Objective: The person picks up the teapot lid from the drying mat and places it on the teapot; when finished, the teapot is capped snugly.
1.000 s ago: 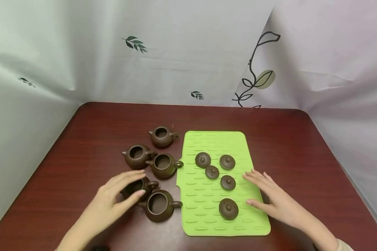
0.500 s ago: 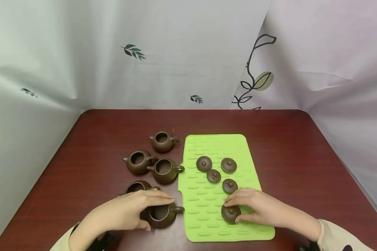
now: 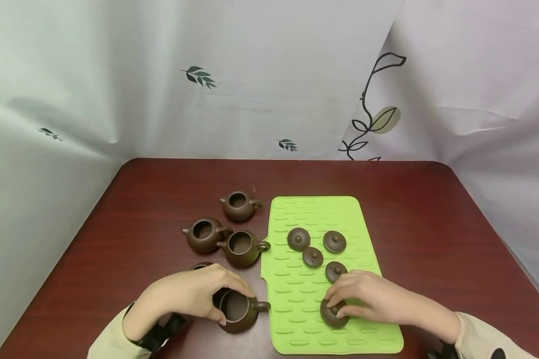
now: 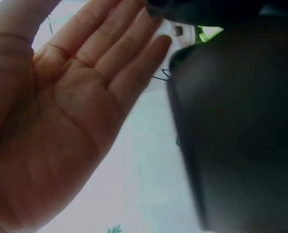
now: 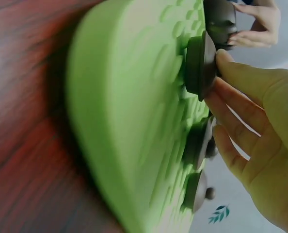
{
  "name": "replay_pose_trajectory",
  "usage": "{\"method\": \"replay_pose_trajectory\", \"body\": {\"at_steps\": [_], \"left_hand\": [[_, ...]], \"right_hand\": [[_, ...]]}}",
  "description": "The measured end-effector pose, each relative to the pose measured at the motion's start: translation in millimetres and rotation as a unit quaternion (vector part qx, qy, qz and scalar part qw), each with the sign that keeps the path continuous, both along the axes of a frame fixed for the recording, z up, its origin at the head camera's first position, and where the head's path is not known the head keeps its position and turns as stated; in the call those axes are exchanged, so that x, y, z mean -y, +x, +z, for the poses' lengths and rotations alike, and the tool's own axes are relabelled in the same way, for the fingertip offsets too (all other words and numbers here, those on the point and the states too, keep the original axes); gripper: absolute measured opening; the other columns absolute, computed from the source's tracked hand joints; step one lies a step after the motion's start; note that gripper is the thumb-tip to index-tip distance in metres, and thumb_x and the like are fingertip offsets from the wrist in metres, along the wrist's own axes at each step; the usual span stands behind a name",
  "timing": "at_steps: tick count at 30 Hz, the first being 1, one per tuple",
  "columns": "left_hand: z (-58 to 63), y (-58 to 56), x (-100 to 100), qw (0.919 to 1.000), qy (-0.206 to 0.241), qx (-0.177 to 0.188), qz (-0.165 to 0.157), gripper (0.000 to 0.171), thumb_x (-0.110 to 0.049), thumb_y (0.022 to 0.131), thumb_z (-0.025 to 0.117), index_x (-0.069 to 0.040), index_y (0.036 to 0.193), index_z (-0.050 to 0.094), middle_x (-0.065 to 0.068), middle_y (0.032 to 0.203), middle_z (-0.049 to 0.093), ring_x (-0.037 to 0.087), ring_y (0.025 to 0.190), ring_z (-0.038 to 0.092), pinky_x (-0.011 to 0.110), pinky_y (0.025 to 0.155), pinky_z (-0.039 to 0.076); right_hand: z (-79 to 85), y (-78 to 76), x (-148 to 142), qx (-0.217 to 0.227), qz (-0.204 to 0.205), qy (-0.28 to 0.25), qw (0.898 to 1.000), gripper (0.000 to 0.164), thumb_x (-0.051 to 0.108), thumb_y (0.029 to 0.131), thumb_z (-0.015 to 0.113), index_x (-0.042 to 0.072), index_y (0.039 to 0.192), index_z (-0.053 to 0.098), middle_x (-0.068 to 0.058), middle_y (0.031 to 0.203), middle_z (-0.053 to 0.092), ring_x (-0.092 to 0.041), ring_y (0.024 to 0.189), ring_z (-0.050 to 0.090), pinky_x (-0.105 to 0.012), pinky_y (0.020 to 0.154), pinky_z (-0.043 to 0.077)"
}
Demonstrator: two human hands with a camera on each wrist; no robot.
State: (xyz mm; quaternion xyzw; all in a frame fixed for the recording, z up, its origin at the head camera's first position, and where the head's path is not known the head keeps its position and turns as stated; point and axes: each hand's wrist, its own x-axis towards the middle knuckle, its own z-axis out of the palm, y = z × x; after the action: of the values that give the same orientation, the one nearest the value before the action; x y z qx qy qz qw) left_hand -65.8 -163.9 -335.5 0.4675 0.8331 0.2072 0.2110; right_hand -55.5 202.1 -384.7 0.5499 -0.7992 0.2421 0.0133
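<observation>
White cloth [image 3: 274,99] with leaf prints hangs behind a dark red table [image 3: 431,224]. From where I stand, the left hand [image 3: 199,291] grips a teapot [image 3: 244,320] at its rim, thumb on the near side; the teapot's handle [image 3: 263,306] points toward the right hand [image 3: 373,299]. Just beyond the left hand sits a second teapot [image 3: 201,265], mostly hidden, and three other teapots [image 3: 241,255] stand farther out. Over the green mat [image 3: 296,326], the right hand pinches a lid [image 3: 333,319] by its top; four more lids [image 3: 312,257] lie ahead of that hand, the nearest just past its fingers.
</observation>
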Motion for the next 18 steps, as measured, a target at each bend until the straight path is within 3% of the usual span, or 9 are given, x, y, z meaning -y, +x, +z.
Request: {"method": "replay_pose_trajectory", "body": {"at_steps": [3,7,12,18], "left_hand": [[-2.0,-1.1,0.9,1.0,-0.002,0.002,0.007,0.051,-0.014,0.065,0.081,-0.024,0.114,0.066,-0.021,0.11,0.061,-0.004,0.102,0.055,0.021,0.083,0.047],[3.1,3.1,1.8,0.9994,-0.025,-0.005,0.023,0.05,-0.017,0.067,0.081,-0.025,0.114,0.066,-0.02,0.11,0.061,-0.003,0.102,0.055,0.022,0.083,0.047],[4.3,3.1,2.5,0.9995,-0.025,-0.018,0.012,0.05,-0.015,0.066,0.079,-0.022,0.114,0.066,-0.017,0.112,0.061,0.0,0.104,0.055,0.022,0.086,0.047],[1.2,0.8,0.5,0.9997,-0.019,0.011,0.013,0.051,-0.012,0.066,0.078,-0.02,0.115,0.066,-0.016,0.115,0.06,-0.001,0.107,0.054,0.021,0.088,0.046]], "right_hand": [[-0.4,-1.6,11.1,-0.005,0.011,-0.02,1.0,0.016,0.026,0.086,0.067,0.022,0.101,0.068,0.012,0.106,0.065,-0.002,0.095,0.058,-0.017,0.083,0.041],[2.3,-3.4,33.7,-0.005,0.012,-0.058,0.998,0.019,0.025,0.085,0.068,0.021,0.104,0.068,0.01,0.107,0.066,-0.005,0.098,0.059,-0.02,0.085,0.044],[9.2,-10.0,58.1,0.004,0.011,-0.089,0.996,0.019,0.024,0.085,0.069,0.019,0.104,0.068,0.008,0.107,0.066,-0.005,0.1,0.06,-0.02,0.087,0.046],[16.4,-19.4,74.0,0.024,0.02,-0.092,0.995,0.019,0.026,0.085,0.068,0.018,0.102,0.069,0.008,0.106,0.067,-0.005,0.101,0.06,-0.017,0.089,0.044]]}}
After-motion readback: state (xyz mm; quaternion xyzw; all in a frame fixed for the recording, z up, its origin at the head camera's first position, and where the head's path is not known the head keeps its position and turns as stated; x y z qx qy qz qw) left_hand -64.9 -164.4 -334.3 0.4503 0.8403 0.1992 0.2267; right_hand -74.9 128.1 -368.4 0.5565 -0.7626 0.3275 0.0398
